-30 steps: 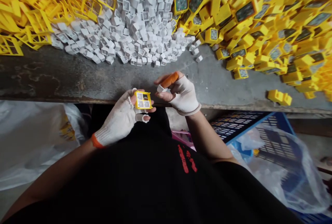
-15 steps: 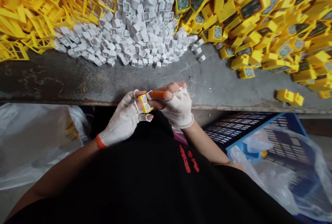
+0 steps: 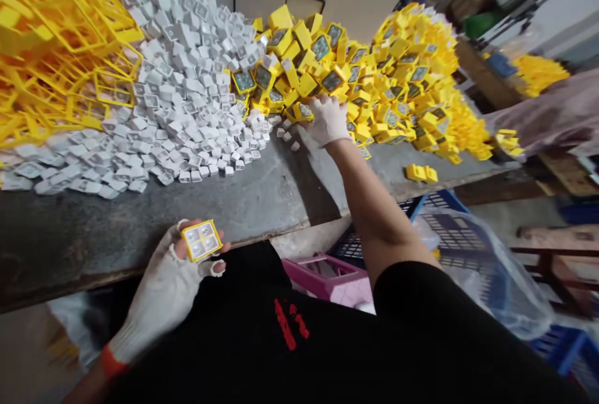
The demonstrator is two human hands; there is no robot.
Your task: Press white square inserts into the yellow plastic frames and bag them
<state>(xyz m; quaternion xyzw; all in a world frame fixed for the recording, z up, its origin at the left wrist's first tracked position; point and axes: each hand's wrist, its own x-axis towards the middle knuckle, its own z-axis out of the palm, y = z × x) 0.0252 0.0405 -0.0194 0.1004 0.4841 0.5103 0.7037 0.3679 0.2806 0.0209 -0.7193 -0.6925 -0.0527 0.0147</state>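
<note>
My left hand (image 3: 175, 270), in a white fingerless glove with an orange cuff, is closed around the edges of a small yellow frame (image 3: 202, 240). White square caps sit in its compartments, facing up. My right hand (image 3: 329, 120), also gloved, reaches out to the front of a heap of yellow block-shaped housings (image 3: 333, 80). Its fingers are apart over the heap, with the fingertips partly hidden. The thumb side is beside one yellow housing (image 3: 302, 111) with a grey-green inset; whether they touch is unclear.
Loose white caps (image 3: 187, 105) are heaped in the middle of the grey tabletop (image 3: 243, 204), with yellow lattice frames (image 3: 51, 48) at left. A pair of yellow housings (image 3: 422, 173) lies near the front edge. Below are a pink stool-like item (image 3: 327, 276) and a blue crate (image 3: 449, 229) with clear plastic.
My right hand has left the frame and reached forward to the yellow housings. My left hand keeps the frame, now face up, lower left in view. The view has swung up and right.
</note>
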